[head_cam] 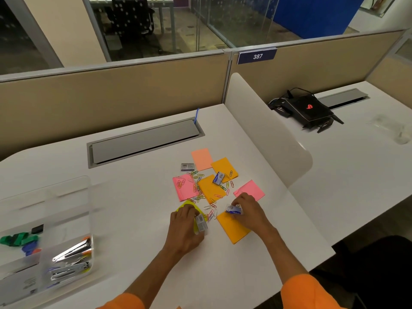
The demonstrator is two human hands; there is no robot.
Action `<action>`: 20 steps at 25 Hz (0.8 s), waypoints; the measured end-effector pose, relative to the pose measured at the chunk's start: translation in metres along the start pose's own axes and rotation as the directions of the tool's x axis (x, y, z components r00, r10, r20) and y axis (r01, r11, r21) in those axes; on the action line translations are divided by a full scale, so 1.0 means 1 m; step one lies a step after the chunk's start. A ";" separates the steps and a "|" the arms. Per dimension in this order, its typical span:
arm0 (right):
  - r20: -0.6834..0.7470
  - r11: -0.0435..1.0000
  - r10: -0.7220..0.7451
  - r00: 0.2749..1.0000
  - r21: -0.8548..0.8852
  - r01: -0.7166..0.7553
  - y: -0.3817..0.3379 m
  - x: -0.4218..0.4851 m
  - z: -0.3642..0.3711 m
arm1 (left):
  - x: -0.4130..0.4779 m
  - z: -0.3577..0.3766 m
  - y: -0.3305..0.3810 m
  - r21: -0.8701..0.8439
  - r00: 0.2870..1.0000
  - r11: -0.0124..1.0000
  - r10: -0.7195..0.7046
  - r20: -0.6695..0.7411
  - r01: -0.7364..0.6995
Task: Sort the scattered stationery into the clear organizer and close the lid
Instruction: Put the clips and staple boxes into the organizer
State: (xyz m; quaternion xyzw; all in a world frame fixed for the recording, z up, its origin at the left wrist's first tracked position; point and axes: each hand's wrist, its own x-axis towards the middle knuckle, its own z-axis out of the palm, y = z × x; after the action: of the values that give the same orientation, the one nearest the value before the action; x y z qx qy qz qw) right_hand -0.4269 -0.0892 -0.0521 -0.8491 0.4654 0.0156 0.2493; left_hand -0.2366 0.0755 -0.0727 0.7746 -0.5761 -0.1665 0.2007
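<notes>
While each hand (185, 224) (247, 208) grips one staple box (200, 223) (234, 210), two boxes (187, 167) (218, 178) lie loose

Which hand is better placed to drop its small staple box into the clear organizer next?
Probably the left hand: it holds a small staple box and is nearer the clear plastic organizer at the desk's left edge than the right hand.
</notes>
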 end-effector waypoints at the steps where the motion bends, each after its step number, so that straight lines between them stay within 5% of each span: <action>1: -0.004 0.999 0.014 1.000 0.035 -0.014 -0.003 0.000 -0.001 | 0.001 -0.004 0.002 -0.088 0.999 0.995 -0.040 0.001 0.040; 7: -0.061 0.941 0.076 0.995 0.334 -0.051 -0.046 0.000 -0.011 | 0.015 -0.026 0.022 -0.525 0.962 0.809 -0.262 0.079 0.264; 15: -0.049 0.896 0.112 0.992 0.437 -0.080 -0.099 0.004 -0.005 | 0.022 -0.036 0.028 -0.730 0.939 0.623 -0.337 0.075 0.282; 18: -0.057 0.886 0.112 0.992 0.459 -0.074 -0.105 0.006 -0.002 | 0.022 -0.033 0.022 -0.831 0.929 0.452 -0.318 0.189 0.324; 20: -0.039 0.880 0.107 0.993 0.469 -0.077 -0.106 0.008 0.000 | 0.024 -0.033 0.018 -0.898 0.901 0.246 -0.338 0.272 0.364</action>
State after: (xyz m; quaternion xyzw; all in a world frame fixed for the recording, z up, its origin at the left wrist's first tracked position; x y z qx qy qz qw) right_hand -0.3381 -0.0482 -0.0107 -0.7413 0.5029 -0.1120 0.4300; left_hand -0.2284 0.0516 -0.0360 0.6228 -0.1893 -0.5144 0.5582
